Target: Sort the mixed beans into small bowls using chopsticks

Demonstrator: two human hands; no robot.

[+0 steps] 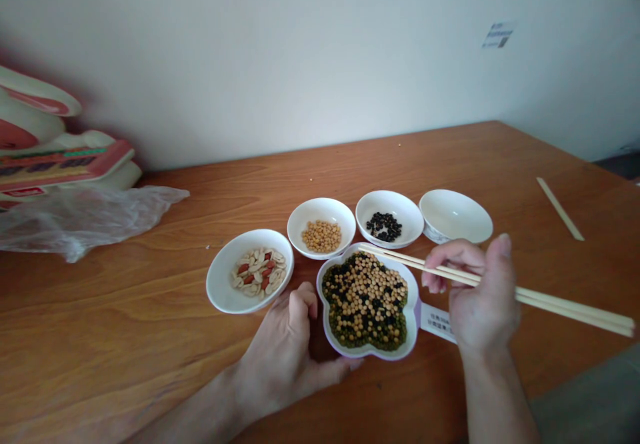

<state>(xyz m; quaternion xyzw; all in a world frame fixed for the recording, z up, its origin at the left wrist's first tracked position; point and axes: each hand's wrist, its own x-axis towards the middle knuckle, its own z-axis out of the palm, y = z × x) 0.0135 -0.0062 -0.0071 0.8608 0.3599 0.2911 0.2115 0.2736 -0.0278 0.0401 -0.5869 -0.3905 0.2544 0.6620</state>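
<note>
A flower-shaped white dish point(413, 314) full of mixed yellow, black and green beans lies near the table's front. My left hand point(287, 357) grips its left rim, fingers curled around the edge. My right hand point(480, 297) is closed on a pair of wooden chopsticks point(550, 297), whose tips hover over the dish's far rim. Behind the dish stand small white bowls: one with peanuts and red berries point(250, 271), one with yellow beans point(321, 227), one with black beans point(389, 218) and one with nothing in it point(456, 216).
A crumpled clear plastic bag point(80, 217) and stacked red-and-white packages point(50, 144) lie at the table's left. A paper chopstick sleeve point(560, 209) rests at the right. A small printed label point(437, 322) sits beside the dish. A white wall runs behind the wooden table point(150, 311).
</note>
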